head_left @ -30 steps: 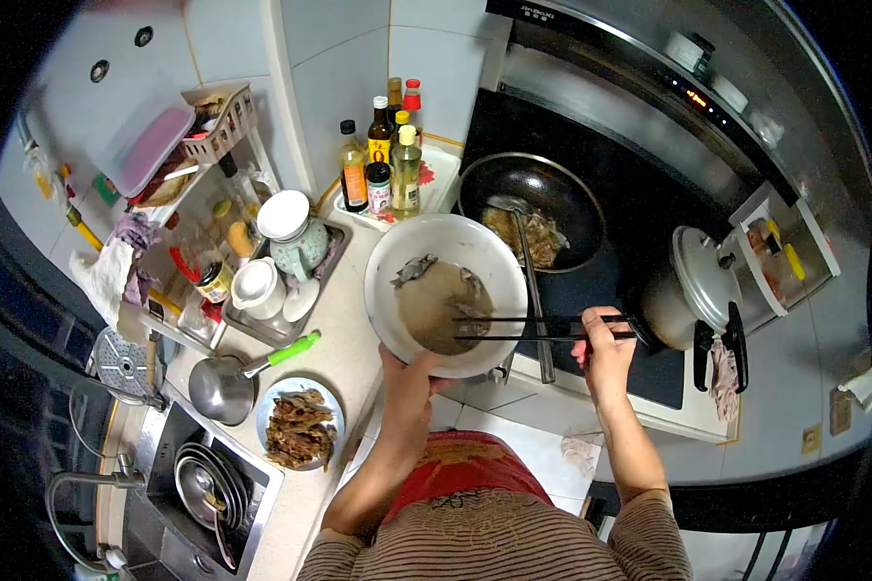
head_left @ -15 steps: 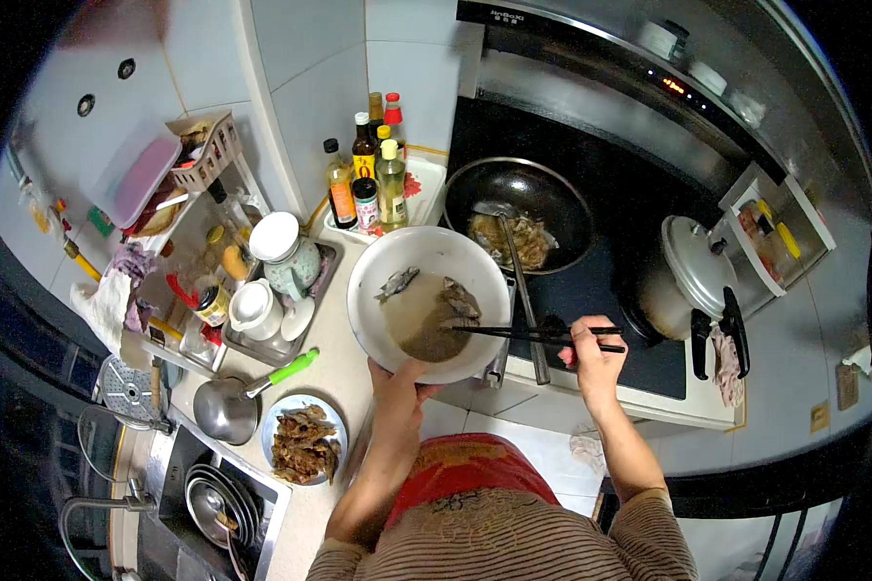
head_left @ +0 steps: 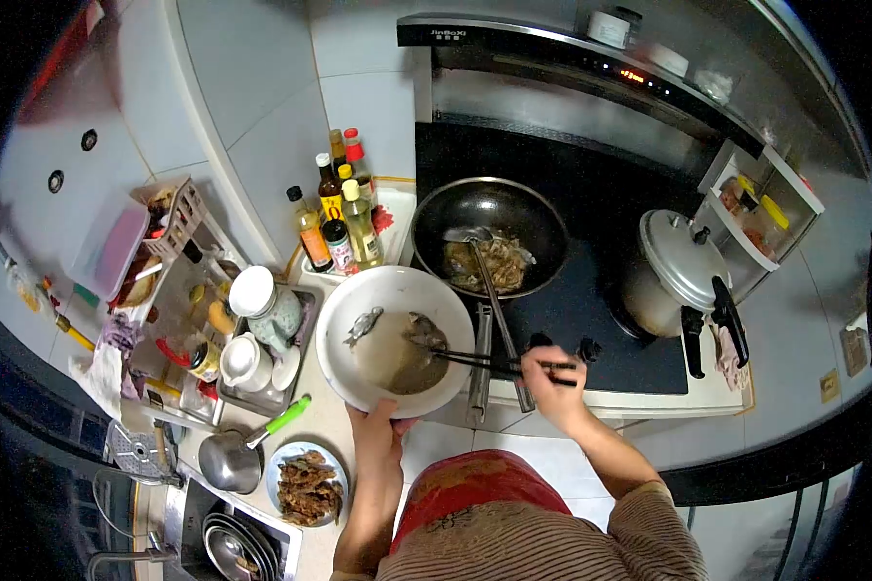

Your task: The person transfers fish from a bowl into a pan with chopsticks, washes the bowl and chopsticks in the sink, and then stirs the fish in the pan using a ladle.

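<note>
My left hand [head_left: 378, 423] grips the near rim of a large white bowl [head_left: 334, 334], tilted above the counter's edge. Murky brownish liquid lies in it, with a small fish [head_left: 363, 327] on the left and more fish [head_left: 422, 329] on the right. Black chopsticks [head_left: 494, 362] are held in my right hand [head_left: 554, 381], their tips down in the liquid by the right-hand fish. Behind the bowl, a black wok [head_left: 543, 203] holds frying pieces and a long-handled spatula [head_left: 494, 300]. A plate [head_left: 335, 457] of browned fried fish [head_left: 308, 487] stands beside my left forearm.
Sauce bottles [head_left: 358, 228] stand on a tray behind the bowl. A pressure cooker [head_left: 683, 276] sits at the right of the stove. To the left are a ladle [head_left: 231, 463] with a green handle, white jars [head_left: 246, 362] and a sink [head_left: 192, 513] with stacked pans.
The view has shifted, so most things sit further left and lower. The chopsticks remain in the bowl, and both hands keep their holds.
</note>
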The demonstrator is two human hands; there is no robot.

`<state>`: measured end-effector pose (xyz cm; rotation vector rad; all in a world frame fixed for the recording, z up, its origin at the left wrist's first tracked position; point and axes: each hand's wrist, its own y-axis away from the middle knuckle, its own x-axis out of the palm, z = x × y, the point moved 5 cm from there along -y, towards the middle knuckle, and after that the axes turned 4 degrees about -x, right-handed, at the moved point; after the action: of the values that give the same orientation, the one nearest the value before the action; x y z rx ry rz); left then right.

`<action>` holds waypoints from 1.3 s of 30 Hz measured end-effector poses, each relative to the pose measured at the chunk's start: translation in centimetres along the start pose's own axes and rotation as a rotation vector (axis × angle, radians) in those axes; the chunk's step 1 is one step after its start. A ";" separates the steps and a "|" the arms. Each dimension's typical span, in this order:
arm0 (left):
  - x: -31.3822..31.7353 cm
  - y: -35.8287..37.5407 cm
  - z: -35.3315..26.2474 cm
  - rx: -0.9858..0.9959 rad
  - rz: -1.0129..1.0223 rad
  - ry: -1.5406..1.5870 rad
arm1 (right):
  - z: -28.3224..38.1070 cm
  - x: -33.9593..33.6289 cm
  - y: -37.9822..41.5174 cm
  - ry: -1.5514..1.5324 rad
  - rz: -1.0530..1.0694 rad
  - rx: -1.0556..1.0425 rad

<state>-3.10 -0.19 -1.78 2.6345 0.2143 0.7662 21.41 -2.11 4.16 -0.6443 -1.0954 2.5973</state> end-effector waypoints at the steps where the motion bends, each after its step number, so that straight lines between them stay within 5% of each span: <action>1: -0.1 -0.5 0.1 -0.007 -0.007 0.004 | 0.8 0.0 -0.2 0.022 -0.009 -0.111; 12: 0.8 -2.9 1.3 -0.083 0.020 0.010 | 3.1 -2.4 -5.2 0.183 -0.044 -0.463; 16: 1.6 -2.9 1.1 -0.080 0.038 0.050 | 0.0 -5.1 -8.0 0.229 -0.133 -0.362; 19: 1.6 -3.6 1.5 -0.063 0.043 0.082 | -3.9 -6.3 -10.4 0.324 -0.185 -0.026; 20: 1.5 -3.8 1.7 -0.059 0.039 0.089 | -4.9 -6.1 -11.6 0.355 -0.195 -0.220; 24: 1.5 -3.6 1.3 -0.048 0.019 0.134 | -11.1 -4.7 -14.4 0.522 -0.149 -0.225; 32: -0.2 -3.5 1.8 -0.066 -0.057 0.105 | -21.5 -1.4 -14.7 0.672 -0.137 0.123; 34: 0.3 -2.9 1.0 -0.073 -0.089 0.077 | -18.4 -2.6 -15.1 0.599 -0.221 0.052; 39: 0.3 -2.5 0.7 -0.072 -0.005 0.071 | -7.5 -5.3 -13.4 -0.008 -0.309 0.331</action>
<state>-2.61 1.94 -3.17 2.5403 0.2093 0.8510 30.44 9.67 10.86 -0.3572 -0.6782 2.4295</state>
